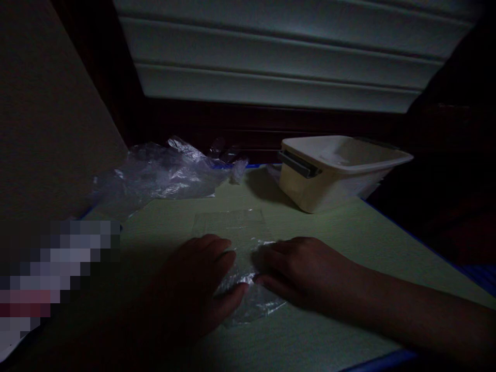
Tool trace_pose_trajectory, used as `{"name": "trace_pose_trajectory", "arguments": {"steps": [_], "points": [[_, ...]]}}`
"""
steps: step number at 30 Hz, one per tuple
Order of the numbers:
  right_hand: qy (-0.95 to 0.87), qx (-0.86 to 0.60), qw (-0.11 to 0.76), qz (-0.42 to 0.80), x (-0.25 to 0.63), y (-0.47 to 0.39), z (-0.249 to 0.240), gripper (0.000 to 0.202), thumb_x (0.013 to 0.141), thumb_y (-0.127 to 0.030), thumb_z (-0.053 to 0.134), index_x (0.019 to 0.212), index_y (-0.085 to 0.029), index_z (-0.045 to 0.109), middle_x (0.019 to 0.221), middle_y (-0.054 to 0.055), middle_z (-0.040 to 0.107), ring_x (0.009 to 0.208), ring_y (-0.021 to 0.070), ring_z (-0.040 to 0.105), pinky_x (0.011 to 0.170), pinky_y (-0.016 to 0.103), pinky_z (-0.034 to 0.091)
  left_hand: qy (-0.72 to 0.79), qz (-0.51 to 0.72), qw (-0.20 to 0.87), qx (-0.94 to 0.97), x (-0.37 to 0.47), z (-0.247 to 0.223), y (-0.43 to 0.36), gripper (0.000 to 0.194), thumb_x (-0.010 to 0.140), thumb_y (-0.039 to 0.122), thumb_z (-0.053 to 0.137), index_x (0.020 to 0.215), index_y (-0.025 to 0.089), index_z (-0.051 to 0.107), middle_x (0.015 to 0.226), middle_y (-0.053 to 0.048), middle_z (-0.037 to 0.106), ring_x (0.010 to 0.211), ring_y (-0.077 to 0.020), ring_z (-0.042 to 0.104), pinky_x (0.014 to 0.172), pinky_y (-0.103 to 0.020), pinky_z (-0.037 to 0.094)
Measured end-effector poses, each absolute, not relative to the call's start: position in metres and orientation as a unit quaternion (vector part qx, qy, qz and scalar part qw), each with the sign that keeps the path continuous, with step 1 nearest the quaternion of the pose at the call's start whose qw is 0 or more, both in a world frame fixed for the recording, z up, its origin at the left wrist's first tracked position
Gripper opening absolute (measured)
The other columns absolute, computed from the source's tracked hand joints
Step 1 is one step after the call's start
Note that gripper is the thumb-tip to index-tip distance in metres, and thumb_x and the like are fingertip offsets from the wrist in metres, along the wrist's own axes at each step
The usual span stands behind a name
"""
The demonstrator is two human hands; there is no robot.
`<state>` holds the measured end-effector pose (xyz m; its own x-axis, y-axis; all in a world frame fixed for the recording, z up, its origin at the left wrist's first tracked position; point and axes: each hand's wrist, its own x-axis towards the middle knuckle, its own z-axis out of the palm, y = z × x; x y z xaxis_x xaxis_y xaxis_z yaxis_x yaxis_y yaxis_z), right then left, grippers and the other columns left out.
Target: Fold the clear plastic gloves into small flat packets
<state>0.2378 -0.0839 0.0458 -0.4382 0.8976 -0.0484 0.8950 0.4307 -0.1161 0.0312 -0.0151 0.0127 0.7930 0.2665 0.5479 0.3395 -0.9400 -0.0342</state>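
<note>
A clear plastic bag point(248, 305) lies flat on the pale table, its far part stretching out beyond my hands. My left hand point(207, 281) rests on the left side of the bag, with the thumb held apart from the fingers. Opposite it, my right hand point(289, 266) touches the bag's right side, fingers bent inward and thumb lower down; its fingertips are slightly blurred. Both hands face each other across a narrow gap where the film is wrinkled and shiny. Dim light hides much of the left palm and forearm.
A crumpled heap of clear plastic bags point(170, 173) lies at the back left of the table point(329, 330). At the back right stands a whitish plastic bin point(298, 188) with a grey handle. A pixelated patch point(62, 263) covers something at the left edge.
</note>
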Motion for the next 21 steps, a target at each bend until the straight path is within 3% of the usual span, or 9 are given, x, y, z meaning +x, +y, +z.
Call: {"name": "trace_pose_trajectory", "arguments": {"steps": [3, 9, 15, 21], "points": [[-0.839, -0.538, 0.047, 0.068, 0.241, -0.079, 0.048, 0.022, 0.095, -0.03, 0.052, 0.082, -0.015, 0.063, 0.073, 0.005, 0.065, 0.059, 0.0152, 0.058, 0.055, 0.026, 0.032, -0.165, -0.274, 0.051, -0.946, 0.031, 0.013, -0.013, 0.015, 0.088, 0.028, 0.053, 0.087, 0.015, 0.059, 0.098, -0.013, 0.066, 0.086, -0.0268, 0.062, 0.072, -0.04, 0.055], [-0.739, -0.628, 0.234, 0.075, 0.263, -0.053, 0.036, 0.021, 0.093, -0.028, 0.052, 0.079, -0.015, 0.062, 0.075, 0.006, 0.061, 0.062, 0.0149, 0.054, 0.056, 0.026, 0.034, -0.236, -0.257, 0.016, -0.937, 0.028, 0.017, 0.017, 0.029, 0.096, 0.029, 0.038, 0.088, 0.016, 0.063, 0.09, -0.008, 0.067, 0.084, -0.0233, 0.062, 0.075, -0.037, 0.051], [-0.704, -0.651, 0.271, 0.086, 0.274, -0.033, 0.014, 0.026, 0.09, -0.035, 0.055, 0.096, -0.013, 0.066, 0.085, 0.01, 0.067, 0.069, 0.0195, 0.06, 0.06, 0.029, 0.04, -0.25, -0.251, 0.028, -0.935, 0.023, 0.01, 0.035, 0.027, 0.092, 0.023, 0.04, 0.083, 0.014, 0.064, 0.09, -0.011, 0.067, 0.086, -0.0244, 0.061, 0.079, -0.038, 0.05], [-0.699, -0.642, 0.298, 0.098, 0.275, -0.027, 0.006, 0.022, 0.085, -0.035, 0.061, 0.091, -0.016, 0.07, 0.09, 0.01, 0.069, 0.075, 0.0219, 0.063, 0.064, 0.031, 0.044, -0.252, -0.236, 0.019, -0.938, 0.027, 0.01, 0.029, 0.026, 0.09, 0.021, 0.042, 0.083, 0.011, 0.065, 0.089, -0.013, 0.066, 0.085, -0.0276, 0.06, 0.077, -0.044, 0.051]]}}
